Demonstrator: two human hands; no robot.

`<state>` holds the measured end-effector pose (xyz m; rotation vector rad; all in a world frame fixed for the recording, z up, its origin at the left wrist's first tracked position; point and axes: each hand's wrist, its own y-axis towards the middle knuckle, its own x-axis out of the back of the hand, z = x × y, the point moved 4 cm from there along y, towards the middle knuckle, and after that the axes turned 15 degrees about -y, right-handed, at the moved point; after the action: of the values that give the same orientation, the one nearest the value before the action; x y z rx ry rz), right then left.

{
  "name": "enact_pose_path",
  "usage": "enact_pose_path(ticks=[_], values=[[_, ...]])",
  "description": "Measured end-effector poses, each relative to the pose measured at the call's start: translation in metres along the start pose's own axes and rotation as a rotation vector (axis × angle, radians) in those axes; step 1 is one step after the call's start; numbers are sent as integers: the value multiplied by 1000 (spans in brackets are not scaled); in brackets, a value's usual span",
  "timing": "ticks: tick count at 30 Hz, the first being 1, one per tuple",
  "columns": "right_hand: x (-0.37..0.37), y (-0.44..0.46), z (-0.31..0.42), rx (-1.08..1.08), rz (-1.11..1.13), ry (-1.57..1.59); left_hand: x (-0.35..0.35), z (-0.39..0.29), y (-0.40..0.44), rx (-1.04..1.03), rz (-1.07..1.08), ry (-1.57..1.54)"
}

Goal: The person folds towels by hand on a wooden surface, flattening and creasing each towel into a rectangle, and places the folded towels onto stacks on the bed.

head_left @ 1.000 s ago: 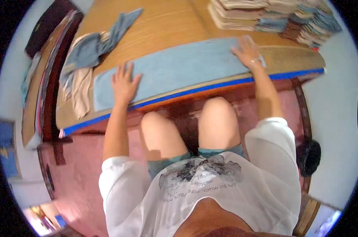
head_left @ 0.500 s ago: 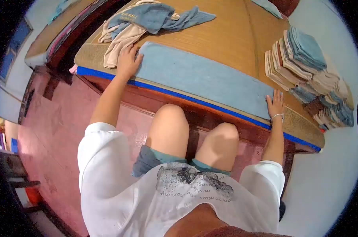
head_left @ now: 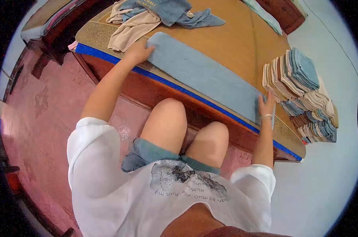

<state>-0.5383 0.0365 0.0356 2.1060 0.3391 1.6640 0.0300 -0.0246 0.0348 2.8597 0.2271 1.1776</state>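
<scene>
A long blue towel (head_left: 206, 73), folded into a strip, lies along the front edge of the wooden bed platform (head_left: 234, 23). At its left end is my left hand (head_left: 138, 52), open, with the thumb on the towel and the fingertips near its short edge. My right hand (head_left: 268, 106) rests at the towel's right end, fingers spread, a bracelet at the wrist. Just beyond my left hand lie a rumpled beige towel (head_left: 135, 29) and a rumpled blue towel (head_left: 171, 12) with yellow lettering.
Stacks of folded towels (head_left: 281, 75), beige, blue and brown, stand at the right beside the wall. Blue trim (head_left: 163, 83) runs along the platform's front edge. Another cloth-laden surface (head_left: 48, 23) is at the upper left. A patterned pillow-like item (head_left: 266, 15) lies at the far edge.
The view has swung left and rotated. My left hand has moved from on top of the towel to its left end. My right hand has shifted to the right end.
</scene>
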Motion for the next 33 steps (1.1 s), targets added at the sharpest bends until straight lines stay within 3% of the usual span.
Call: enact_pose_path(ticks=[1, 2, 4, 6, 8, 9, 11, 12, 14, 15, 17, 18, 21, 23, 24, 26, 28, 33], values=[[-4, 11, 14, -55, 59, 357, -2, 3, 3, 13, 12, -225], [-5, 20, 41, -113, 117, 717, -5, 2, 3, 12, 14, -225], [57, 24, 124, -173, 462, 1070, -10, -20, 4, -234, -123, -488], [87, 25, 186, -37, 671, 1176, -25, -54, -9, -278, -117, -544], [91, 28, 231, -54, 940, 1456, -45, -95, -26, -369, -55, -597], [88, 34, 243, -55, 932, 1453, -48, -120, -46, -441, -63, -596], [74, 37, 265, -79, 1188, 1629, -69, -147, -67, -713, -24, -565], [69, 39, 267, -82, 1181, 1624, -86, -150, -70, -729, 24, -530], [54, 45, 260, -142, 959, 1340, -88, -157, -93, -759, -37, -550], [41, 48, 253, -149, 972, 1289, -86, -159, -106, -763, -34, -554], [44, 56, 251, -264, 957, 1412, -79, -167, -135, -922, -62, -512], [48, 59, 248, -378, 942, 1531, -92, -170, -143, -956, 87, -532], [80, 76, 258, -344, 855, 1529, -128, -176, -141, -1009, 203, -499], [116, 79, 276, -200, 872, 1633, -143, -172, -114, -929, 119, -290], [142, 80, 281, -171, 814, 1524, -142, -163, -93, -591, 328, -190], [152, 83, 291, -151, 758, 1421, -130, -138, -78, -586, 219, 42], [147, 97, 296, 39, 747, 1710, -115, -108, -62, -509, 183, 148], [138, 83, 274, -144, 761, 1689, -75, -81, -56, -431, 136, 245]])
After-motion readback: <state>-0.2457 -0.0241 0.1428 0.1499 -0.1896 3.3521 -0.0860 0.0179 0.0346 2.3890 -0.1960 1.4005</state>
